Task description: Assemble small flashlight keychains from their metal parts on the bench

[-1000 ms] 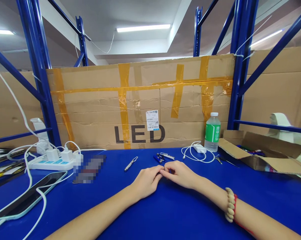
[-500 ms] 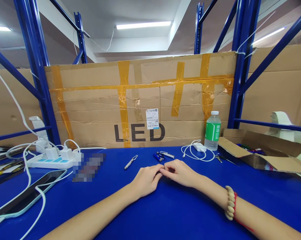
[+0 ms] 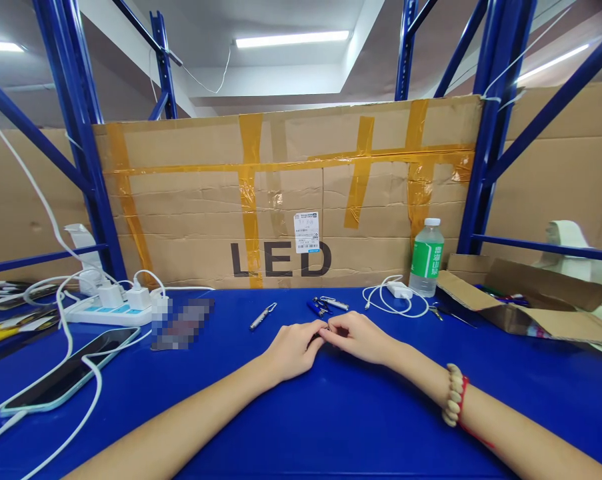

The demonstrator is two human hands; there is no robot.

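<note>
My left hand (image 3: 295,348) and my right hand (image 3: 359,337) meet over the middle of the blue tabletop, fingertips pinched together. Between them is something small and dark that the fingers almost wholly hide. Just beyond the fingers lie small blue pieces (image 3: 319,307) and a slim silver piece with a wire loop (image 3: 335,303). Another slim silver piece with a loop clip (image 3: 263,317) rests apart from these, past my left hand. Beads and a red cord circle my right wrist.
At left are a phone (image 3: 71,373), white cables and a power strip (image 3: 105,313). A water bottle (image 3: 427,259), a white charger (image 3: 399,291) and an open cardboard box (image 3: 525,317) stand at right. A cardboard wall (image 3: 205,220) closes off the back.
The camera view has shifted slightly. Both hands keep their fingertips together with only a small change in finger position; the pieces on the table lie as before.
</note>
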